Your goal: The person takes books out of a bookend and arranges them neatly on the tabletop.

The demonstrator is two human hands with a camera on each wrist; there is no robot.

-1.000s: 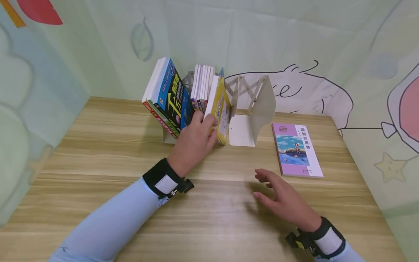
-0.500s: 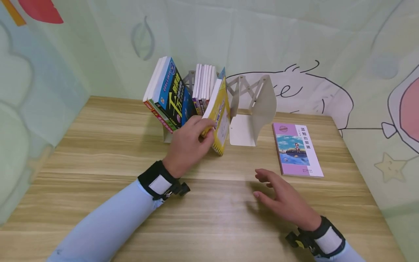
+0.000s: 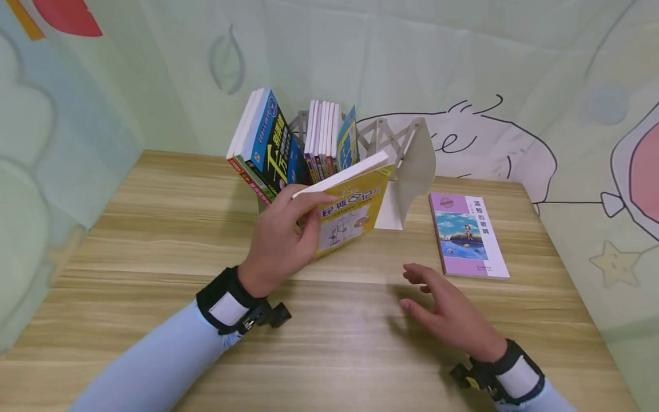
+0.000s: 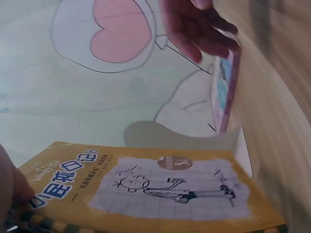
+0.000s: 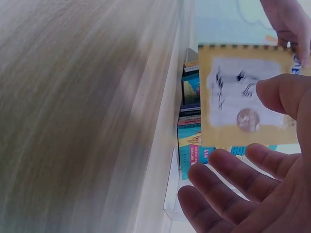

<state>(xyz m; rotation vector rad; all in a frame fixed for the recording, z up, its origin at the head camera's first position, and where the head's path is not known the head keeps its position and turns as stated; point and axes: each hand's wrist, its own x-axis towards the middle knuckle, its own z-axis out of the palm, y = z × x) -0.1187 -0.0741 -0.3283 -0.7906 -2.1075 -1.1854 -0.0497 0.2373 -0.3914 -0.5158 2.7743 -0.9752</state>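
The left hand (image 3: 283, 234) is pinching a yellow book (image 3: 355, 212) at its left end.
The book extends to the right of this grip and is tilted, in front of the pale rack (image 3: 419, 166). Just behind the grip, a black-and-blue book (image 3: 275, 151) leans to the left; a little farther are thin white books (image 3: 321, 134) and a blue book (image 3: 348, 140). To the right of the grip and nearer to the person, the right hand (image 3: 453, 312) has its fingers loosely spread; farthest right, a purple-and-white book (image 3: 465, 234) lies flat on the table (image 3: 329, 355).

The yellow book (image 4: 160, 187) reads "小屁孩日记", the purple book (image 3: 469, 236) "蓝鲸的眼睛".
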